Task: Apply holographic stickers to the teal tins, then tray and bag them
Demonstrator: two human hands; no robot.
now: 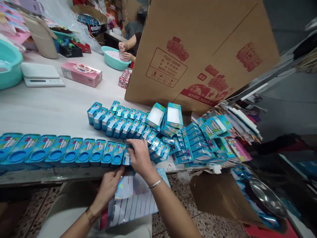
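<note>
A long row of small blue candy boxes (76, 150), printed "Caramelo Macizo", runs along the table's front edge. At the right end of that row, my right hand (141, 158) has its fingers closed around a blue candy box (127, 157) with a pale label. My left hand (110, 185) is just below the table edge, fingers together and fingertips close under the same box; whatever they pinch is hidden. Beneath both hands, a shiny sheet of label strips (135, 208) lies across my lap. More labelled blue boxes (123, 124) stand in rows behind my right hand.
Open display cartons (156, 115) and stacked blue packs (198, 142) lie to the right. A big cardboard box (198, 56) stands behind them. A scale (42, 74), a pink box (81, 73) and teal basins (8, 64) are farther back. Another person's hands (125, 51) work over a basin.
</note>
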